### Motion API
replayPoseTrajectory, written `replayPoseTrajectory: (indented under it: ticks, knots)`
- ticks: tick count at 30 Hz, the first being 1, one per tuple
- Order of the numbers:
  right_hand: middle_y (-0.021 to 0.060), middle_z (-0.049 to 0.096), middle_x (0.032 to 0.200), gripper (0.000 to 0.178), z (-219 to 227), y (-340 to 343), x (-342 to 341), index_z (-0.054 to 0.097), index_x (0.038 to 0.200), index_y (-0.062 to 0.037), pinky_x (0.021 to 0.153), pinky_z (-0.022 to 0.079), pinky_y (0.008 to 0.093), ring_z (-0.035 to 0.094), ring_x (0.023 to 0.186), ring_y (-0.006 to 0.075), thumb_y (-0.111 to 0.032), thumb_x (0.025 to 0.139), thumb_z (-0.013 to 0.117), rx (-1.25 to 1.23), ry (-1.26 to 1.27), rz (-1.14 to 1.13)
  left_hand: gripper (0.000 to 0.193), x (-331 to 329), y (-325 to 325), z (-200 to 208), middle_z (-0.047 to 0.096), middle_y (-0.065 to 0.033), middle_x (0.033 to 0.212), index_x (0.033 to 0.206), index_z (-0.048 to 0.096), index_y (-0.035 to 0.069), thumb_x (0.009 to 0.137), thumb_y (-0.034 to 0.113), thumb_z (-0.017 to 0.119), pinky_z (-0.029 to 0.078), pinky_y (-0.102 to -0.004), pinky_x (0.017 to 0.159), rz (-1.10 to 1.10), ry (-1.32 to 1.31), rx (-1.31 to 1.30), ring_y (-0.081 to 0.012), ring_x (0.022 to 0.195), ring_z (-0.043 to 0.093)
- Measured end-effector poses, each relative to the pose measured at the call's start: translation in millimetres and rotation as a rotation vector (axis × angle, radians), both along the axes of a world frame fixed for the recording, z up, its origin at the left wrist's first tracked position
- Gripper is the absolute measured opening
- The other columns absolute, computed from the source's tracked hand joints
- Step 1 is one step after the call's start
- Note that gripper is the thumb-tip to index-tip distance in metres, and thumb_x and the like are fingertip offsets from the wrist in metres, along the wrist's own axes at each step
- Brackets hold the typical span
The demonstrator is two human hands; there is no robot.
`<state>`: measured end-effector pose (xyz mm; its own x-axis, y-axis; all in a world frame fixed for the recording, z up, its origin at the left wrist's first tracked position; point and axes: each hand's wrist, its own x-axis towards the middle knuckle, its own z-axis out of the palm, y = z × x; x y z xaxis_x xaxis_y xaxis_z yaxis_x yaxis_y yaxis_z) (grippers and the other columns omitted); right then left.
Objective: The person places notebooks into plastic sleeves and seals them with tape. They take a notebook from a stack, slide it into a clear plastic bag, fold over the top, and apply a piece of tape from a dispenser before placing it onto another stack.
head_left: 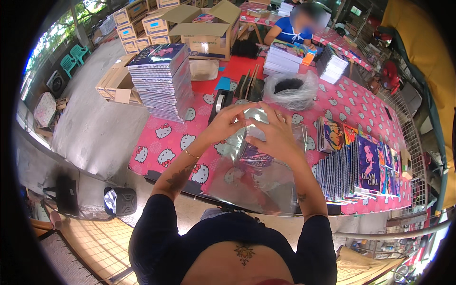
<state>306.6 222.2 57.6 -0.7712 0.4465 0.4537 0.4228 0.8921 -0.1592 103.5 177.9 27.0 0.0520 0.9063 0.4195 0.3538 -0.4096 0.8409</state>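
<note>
Over the counter (156, 137), my left grip (228, 122) and right grip (274, 133) curl narrow above the purple notebook (256, 157), perhaps steadying clear plastic (242, 187); I can't tell whether they pinch it. Spiral notebooks (332, 172) stand rightward, presumably for easy reach.

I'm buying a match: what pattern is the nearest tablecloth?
The nearest tablecloth is pink with white cat faces: head view.

A: Any room to your left?
B: Yeah, my left hand (229, 124) could sweep across the pink cat-print tablecloth (176, 131), nearer me than the tall stack of spiral notebooks (156, 88). Straight ahead's jammed: black tape dispenser (221, 102), crumpled clear plastic bag (297, 97).
A: And right?
B: Skinny gap past my right hand (275, 133), then a colourful row of spiral-bound notebooks (338, 172).
</note>
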Motion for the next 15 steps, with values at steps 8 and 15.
replayPoseTrajectory:
  ticks: [8, 15]
  knots:
    - [0.0127, 0.048, 0.137, 0.038, 6, 12, 63, 0.07, 0.1, -0.0151, 0.098, 0.036, 0.0494, 0.05, 0.12, 0.0325, -0.033, 0.07, 0.084, 0.124, 0.01, -0.039, 0.016, -21, 11, -9, 0.05, -0.0042, 0.132, 0.098, 0.076, 0.014, 0.082, 0.01, 0.076, 0.033, -0.0365, 0.106, -0.037, 0.172, 0.216, -0.0226, 0.123, 0.043]
    - [0.009, 0.056, 0.128, 0.053, -85, 49, 115, 0.067, 0.112, -0.0175, 0.097, 0.04, 0.0475, 0.052, 0.119, 0.0314, -0.028, 0.064, 0.087, -0.472, 0.325, -0.023, 0.013, 13, 27, -10, 0.045, -0.0077, 0.143, 0.095, 0.077, 0.018, 0.082, 0.015, 0.077, 0.028, -0.0431, 0.11, -0.03, 0.232, 0.203, -0.0281, 0.132, 0.036]
